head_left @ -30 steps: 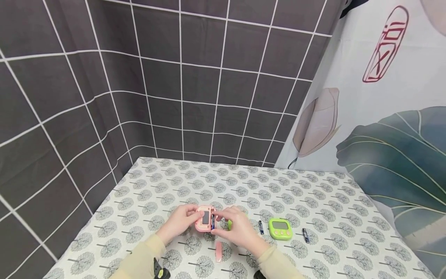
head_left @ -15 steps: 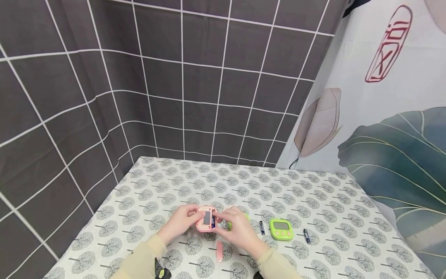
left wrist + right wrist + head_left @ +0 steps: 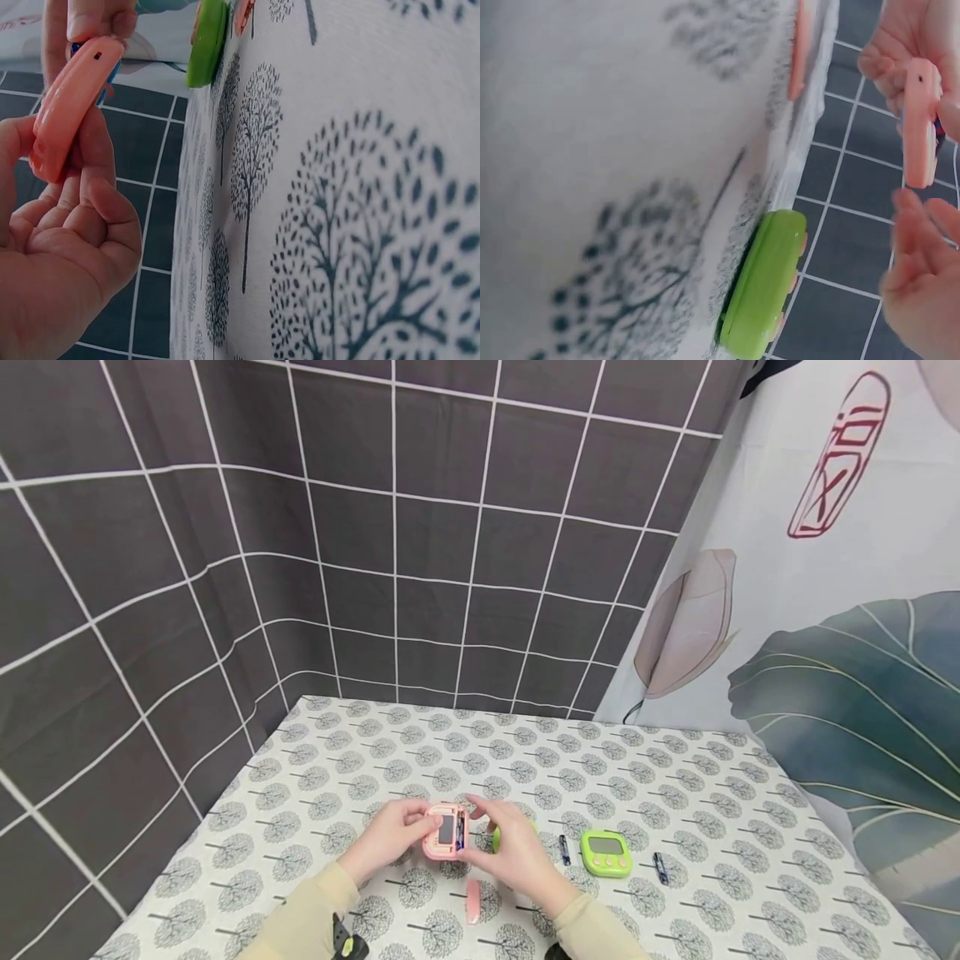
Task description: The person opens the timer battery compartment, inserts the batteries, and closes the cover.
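My left hand (image 3: 386, 837) grips a pink digital timer (image 3: 438, 852) by its left side, thumb on its back, where a dark rectangular pad shows. In the open slot along the timer's right side lies a dark blue battery (image 3: 461, 832). Just right of the slot is my right hand (image 3: 513, 853), fingers spread and index finger raised off the battery; its thumb tip is close to the timer's lower right corner. Side-on in the right wrist view, the pink timer (image 3: 919, 124) is held above the right fingertips. A narrow pink battery cover (image 3: 472, 902) lies below the hands.
A green timer (image 3: 606, 864), screen up, lies right of my right hand, with a loose battery (image 3: 565, 850) on its left and another battery (image 3: 660, 868) on its right. Part of a second green item (image 3: 497, 838) shows behind my right hand. A tree-patterned cloth (image 3: 360, 935) covers the table.
My right index finger has lifted off the battery slot, and the fingers have spread away from it. The left hand holds the pink timer in nearly the same place.
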`<act>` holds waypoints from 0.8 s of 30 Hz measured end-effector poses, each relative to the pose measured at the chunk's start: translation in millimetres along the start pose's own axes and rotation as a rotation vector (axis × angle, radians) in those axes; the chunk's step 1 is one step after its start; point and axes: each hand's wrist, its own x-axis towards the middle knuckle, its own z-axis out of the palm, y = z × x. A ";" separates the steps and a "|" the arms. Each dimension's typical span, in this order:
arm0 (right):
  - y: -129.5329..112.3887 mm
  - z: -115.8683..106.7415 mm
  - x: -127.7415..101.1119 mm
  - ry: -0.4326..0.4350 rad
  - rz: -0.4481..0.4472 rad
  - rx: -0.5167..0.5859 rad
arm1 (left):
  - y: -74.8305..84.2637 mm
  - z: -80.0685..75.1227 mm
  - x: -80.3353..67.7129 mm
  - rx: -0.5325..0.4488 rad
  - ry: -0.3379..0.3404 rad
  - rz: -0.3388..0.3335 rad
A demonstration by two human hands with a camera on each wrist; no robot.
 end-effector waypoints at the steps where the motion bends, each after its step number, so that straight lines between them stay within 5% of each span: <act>1: 0.2 -0.6 0.0 -0.021 0.019 0.018 | -0.5 -0.1 0.1 0.000 -0.007 0.003; 10: -3.7 -9.4 2.3 -0.181 0.117 0.173 | 1.2 -0.9 -2.3 -0.048 -0.074 0.031; 24: -8.2 -10.6 3.5 -0.187 0.168 0.247 | 2.5 -1.7 -2.9 -0.036 -0.075 0.015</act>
